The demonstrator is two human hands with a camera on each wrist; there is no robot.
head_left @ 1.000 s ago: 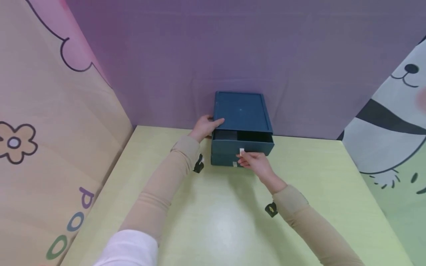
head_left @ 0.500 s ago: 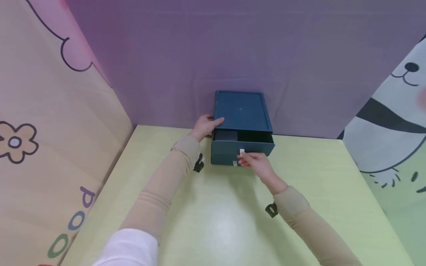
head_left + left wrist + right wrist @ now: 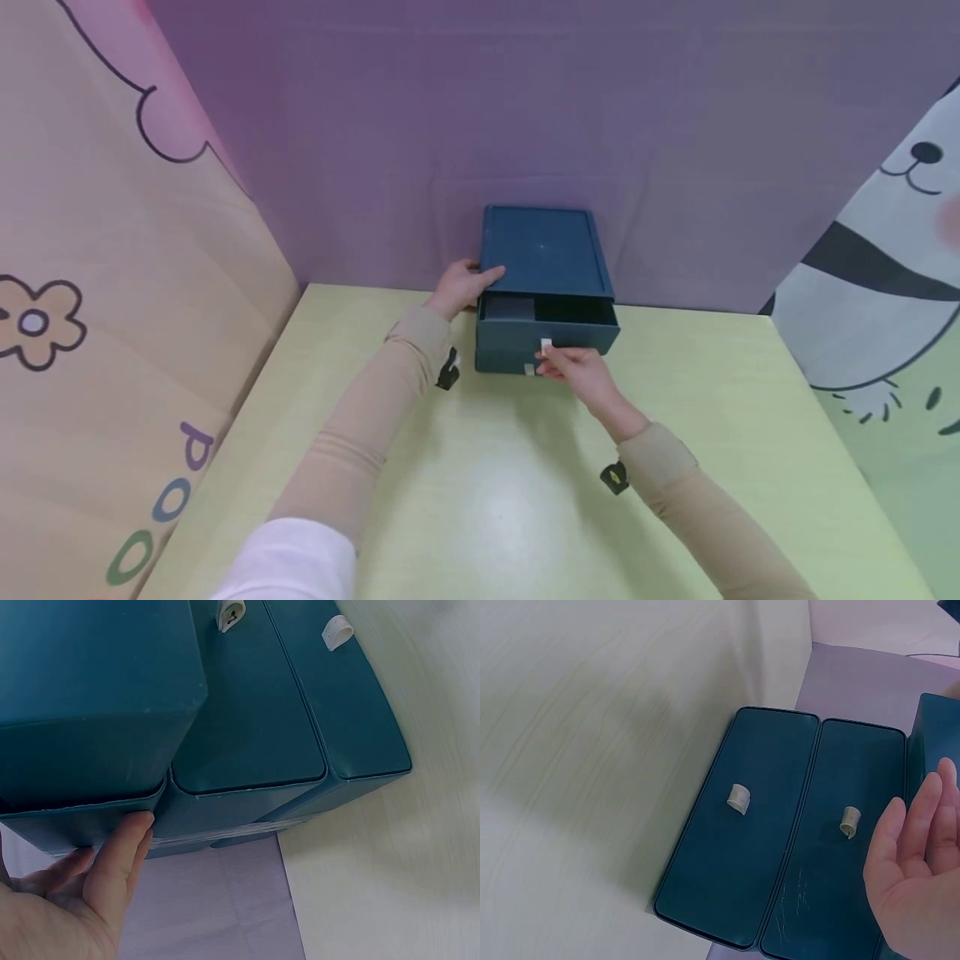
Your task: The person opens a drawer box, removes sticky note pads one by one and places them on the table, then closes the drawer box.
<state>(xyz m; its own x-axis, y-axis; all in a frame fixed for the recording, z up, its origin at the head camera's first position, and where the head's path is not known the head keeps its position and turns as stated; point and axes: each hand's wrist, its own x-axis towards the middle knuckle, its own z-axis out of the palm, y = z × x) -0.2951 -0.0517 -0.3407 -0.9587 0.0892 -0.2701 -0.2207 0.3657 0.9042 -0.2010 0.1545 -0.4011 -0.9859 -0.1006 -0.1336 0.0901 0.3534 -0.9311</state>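
A dark blue drawer box stands against the purple backdrop. Its top drawer is pulled partway out, and a greyish rectangular shape shows inside at the left. The thumb and fingers of my right hand pinch the white pull tab on that drawer. My left hand presses the box's left side, its thumb over the top edge; in the left wrist view the extended index finger touches the side wall. Two lower drawers, each with a white loop tab, stay closed below.
The box rests at the back of a pale yellow-green table. A purple cloth hangs right behind it. Printed cloths with a flower and a panda border the table at left and right.
The top drawer has slid slightly farther out toward me, along with my right hand on its tab. My left hand keeps its place on the box's side.
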